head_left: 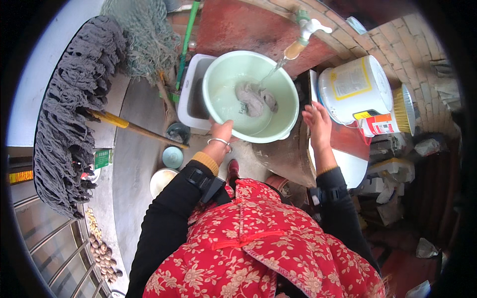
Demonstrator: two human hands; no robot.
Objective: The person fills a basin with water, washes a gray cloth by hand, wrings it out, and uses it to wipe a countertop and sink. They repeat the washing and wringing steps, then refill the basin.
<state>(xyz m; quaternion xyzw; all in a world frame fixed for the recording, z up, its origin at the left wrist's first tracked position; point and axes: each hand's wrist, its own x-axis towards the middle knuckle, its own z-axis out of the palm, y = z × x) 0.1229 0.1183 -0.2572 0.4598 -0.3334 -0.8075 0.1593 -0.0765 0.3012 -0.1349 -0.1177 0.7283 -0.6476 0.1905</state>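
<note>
Head view: my left hand pinches the rim of the pale green basin; my right hand hovers beside it, fingers loosely half-curled. Inside, crumpled grey cloth lies in clear water.

The grey concrete floor is carrying a small dark bucket, a light-blue basin and a cream round tub, while the paler strip beside it is holding yellowish pieces and brown roundish lumps.
</note>
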